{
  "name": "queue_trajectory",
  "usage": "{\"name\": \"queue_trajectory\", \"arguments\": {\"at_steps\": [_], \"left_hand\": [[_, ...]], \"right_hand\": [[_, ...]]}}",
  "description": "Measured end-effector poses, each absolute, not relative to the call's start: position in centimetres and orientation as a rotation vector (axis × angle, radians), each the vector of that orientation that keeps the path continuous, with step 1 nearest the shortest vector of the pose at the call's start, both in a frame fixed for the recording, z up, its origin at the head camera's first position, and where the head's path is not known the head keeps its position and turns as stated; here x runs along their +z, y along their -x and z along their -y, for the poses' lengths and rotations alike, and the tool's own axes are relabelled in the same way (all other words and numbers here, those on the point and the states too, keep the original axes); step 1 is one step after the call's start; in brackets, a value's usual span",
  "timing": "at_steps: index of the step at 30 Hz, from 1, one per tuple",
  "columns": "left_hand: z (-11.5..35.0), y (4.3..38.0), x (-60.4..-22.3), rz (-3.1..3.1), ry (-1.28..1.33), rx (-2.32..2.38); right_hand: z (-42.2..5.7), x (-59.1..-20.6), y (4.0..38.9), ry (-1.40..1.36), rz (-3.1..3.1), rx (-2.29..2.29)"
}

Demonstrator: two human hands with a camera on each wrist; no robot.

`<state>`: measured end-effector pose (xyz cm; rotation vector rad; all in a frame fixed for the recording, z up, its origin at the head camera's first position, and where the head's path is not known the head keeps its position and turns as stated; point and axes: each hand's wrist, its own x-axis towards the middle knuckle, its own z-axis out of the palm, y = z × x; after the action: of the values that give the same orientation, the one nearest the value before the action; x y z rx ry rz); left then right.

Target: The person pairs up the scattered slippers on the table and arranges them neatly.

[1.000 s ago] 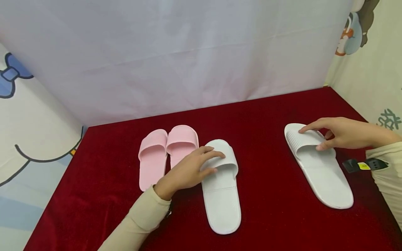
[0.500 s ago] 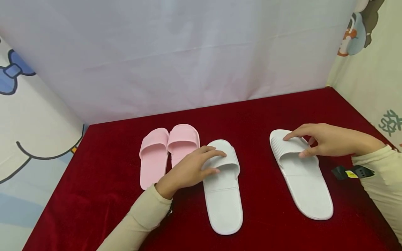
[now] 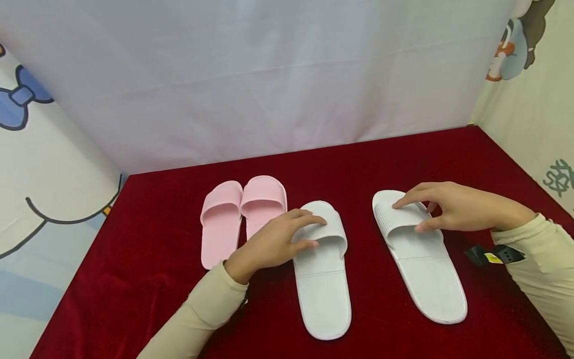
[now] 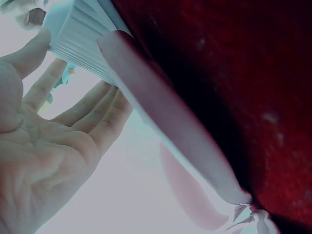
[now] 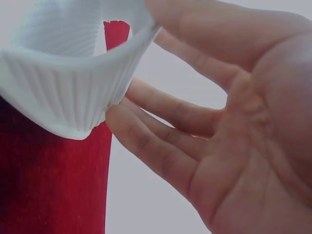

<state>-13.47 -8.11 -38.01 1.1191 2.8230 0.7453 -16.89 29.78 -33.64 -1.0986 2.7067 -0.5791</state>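
Note:
Two white slide slippers lie on the red cloth, toes away from me. My left hand (image 3: 274,240) holds the strap of the left white slipper (image 3: 324,301), thumb at the strap's rear edge and fingers over its top and side. In the left wrist view, fingertips meet the ribbed strap (image 4: 80,46). My right hand (image 3: 462,207) grips the right white slipper (image 3: 432,284) the same way, and in the right wrist view its fingers touch the ribbed side of the strap (image 5: 68,92). A gap of red cloth separates the two slippers, the right one slanting.
A pair of pink slippers, the left one (image 3: 220,239) and the right one (image 3: 263,192), stands side by side just left of the white ones, partly behind my left hand. The red cloth (image 3: 148,279) ends at a pale curtain (image 3: 269,89) at the back.
My right hand has slid the right white slipper leftward and slightly nearer me, narrowing the gap to the left white slipper. My left hand stays on its slipper; the pink pair has not moved.

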Motion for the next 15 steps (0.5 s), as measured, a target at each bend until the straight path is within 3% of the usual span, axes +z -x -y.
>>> {"name": "queue_trajectory", "arguments": {"at_steps": [15], "left_hand": [[8.0, 13.3, -38.0, -2.835, -1.117, 0.718]], "right_hand": [[-27.8, -34.4, 16.4, 1.226, -2.745, -0.563]]}}
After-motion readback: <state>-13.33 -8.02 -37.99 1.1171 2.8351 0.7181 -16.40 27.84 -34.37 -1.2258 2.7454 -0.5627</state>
